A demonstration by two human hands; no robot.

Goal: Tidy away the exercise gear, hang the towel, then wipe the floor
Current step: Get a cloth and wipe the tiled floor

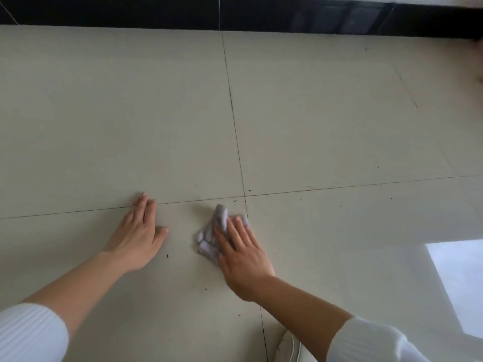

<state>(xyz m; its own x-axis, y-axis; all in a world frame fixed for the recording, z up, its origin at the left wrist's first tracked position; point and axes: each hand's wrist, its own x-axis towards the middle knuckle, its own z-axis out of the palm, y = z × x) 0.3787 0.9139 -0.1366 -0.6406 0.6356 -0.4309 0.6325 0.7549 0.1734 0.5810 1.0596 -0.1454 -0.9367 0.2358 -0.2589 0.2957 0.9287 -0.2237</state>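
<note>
A crumpled pale lilac-grey cloth (210, 236) lies on the cream tiled floor (326, 126), just below the crossing of two grout lines. My right hand (241, 253) presses flat on the cloth with straight fingers, covering its right part. My left hand (137, 236) rests flat on the bare tile to the left, fingers straight and pointing away from me, a short gap from the cloth. Small dark specks of dirt dot the tiles around both hands.
A black skirting band (235, 11) runs along the far edge of the floor. A bright window reflection (460, 283) shines on the tile at the right. A white shoe (290, 348) shows at the bottom edge, by my right forearm.
</note>
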